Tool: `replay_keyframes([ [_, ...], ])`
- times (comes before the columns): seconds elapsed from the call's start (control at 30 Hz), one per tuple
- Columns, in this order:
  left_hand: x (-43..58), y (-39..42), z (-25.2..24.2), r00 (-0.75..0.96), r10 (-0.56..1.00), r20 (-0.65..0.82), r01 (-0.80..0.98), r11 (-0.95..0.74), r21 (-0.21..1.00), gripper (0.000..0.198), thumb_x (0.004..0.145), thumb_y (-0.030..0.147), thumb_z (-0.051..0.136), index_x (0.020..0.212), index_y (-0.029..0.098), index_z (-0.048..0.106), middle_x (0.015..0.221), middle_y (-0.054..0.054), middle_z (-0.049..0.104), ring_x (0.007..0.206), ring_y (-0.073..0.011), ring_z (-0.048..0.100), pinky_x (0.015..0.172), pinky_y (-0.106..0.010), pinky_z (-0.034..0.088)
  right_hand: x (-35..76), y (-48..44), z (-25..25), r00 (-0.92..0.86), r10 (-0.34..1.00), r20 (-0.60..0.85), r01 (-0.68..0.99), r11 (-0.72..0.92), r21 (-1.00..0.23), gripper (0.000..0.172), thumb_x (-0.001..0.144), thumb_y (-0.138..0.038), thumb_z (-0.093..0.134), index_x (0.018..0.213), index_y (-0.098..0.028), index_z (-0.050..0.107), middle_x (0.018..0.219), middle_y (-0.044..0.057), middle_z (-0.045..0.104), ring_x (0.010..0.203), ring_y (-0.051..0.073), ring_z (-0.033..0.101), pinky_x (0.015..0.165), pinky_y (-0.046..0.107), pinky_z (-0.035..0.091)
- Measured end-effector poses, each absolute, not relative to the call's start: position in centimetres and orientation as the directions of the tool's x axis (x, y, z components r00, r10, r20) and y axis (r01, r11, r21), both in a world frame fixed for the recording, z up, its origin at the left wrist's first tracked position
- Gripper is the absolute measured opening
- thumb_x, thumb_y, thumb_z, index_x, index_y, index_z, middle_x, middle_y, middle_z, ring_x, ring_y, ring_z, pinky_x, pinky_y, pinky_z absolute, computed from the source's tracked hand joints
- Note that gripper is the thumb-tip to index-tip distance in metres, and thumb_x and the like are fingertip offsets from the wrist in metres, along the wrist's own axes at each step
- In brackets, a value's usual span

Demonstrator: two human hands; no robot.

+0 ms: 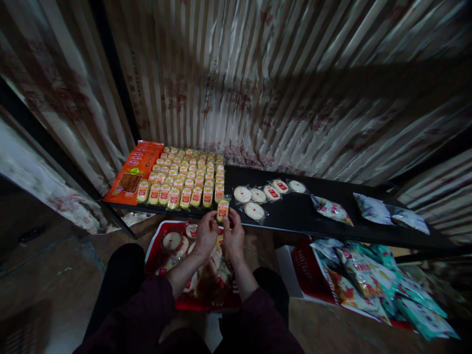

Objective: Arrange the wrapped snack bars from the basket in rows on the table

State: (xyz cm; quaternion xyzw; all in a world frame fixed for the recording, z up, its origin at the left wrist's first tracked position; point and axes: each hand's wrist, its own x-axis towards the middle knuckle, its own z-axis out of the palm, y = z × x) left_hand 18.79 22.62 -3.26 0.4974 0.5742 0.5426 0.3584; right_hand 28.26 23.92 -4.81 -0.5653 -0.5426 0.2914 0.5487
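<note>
Between both hands, at the front edge of the black shelf point(283, 216), is a small wrapped snack cake point(222, 208) with a yellow body and a red-orange label. My left hand point(207, 235) grips its left side, and my right hand point(233, 233) grips its right side. Just beyond, rows of matching wrapped snack cakes point(185, 197) stand close together on the shelf. Below my wrists sits a red basket point(151, 248) holding round, pale wrapped cakes point(172, 241); my forearms hide part of its contents.
An orange packet point(133, 169) lies at the shelf's left end. Several round wrapped pastries point(254, 211) lie right of the rows, with puffy snack bags point(332, 210) farther right. A second red basket point(308, 270) of bags point(363, 275) stands at lower right. Striped curtain point(236, 98) hangs behind.
</note>
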Motion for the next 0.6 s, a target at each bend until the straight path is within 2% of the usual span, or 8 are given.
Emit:
replay_keyframes([
  [0.23, 19.1, 24.9, -2.4, -0.266, 0.959, 0.097, 0.168, -0.053, 0.984, 0.037, 0.078, 0.008, 0.044, 0.108, 0.018, 0.063, 0.111, -0.007, 0.067, 0.101, -0.0169, 0.062, 0.096, -0.034, 0.046, 28.3, 26.8, -5.1, 0.258, 0.912, 0.319, 0.423, 0.190, -0.886, 0.037, 0.086, -0.042, 0.046, 0.111, -0.016, 0.055, 0.107, 0.013, 0.067, 0.097, 0.022, 0.063, 0.087, 0.038, 0.049],
  [0.6, 18.9, 26.1, -3.1, -0.277, 0.952, 0.134, 0.256, -0.061, 0.965, 0.038, 0.079, 0.007, 0.044, 0.109, 0.015, 0.065, 0.116, -0.010, 0.066, 0.110, -0.0202, 0.059, 0.102, -0.038, 0.044, 27.7, 28.0, -4.9, 0.233, 0.928, 0.291, 0.614, 0.091, -0.784, 0.034, 0.089, -0.040, 0.040, 0.106, -0.017, 0.058, 0.099, 0.011, 0.068, 0.089, 0.023, 0.062, 0.080, 0.036, 0.046],
])
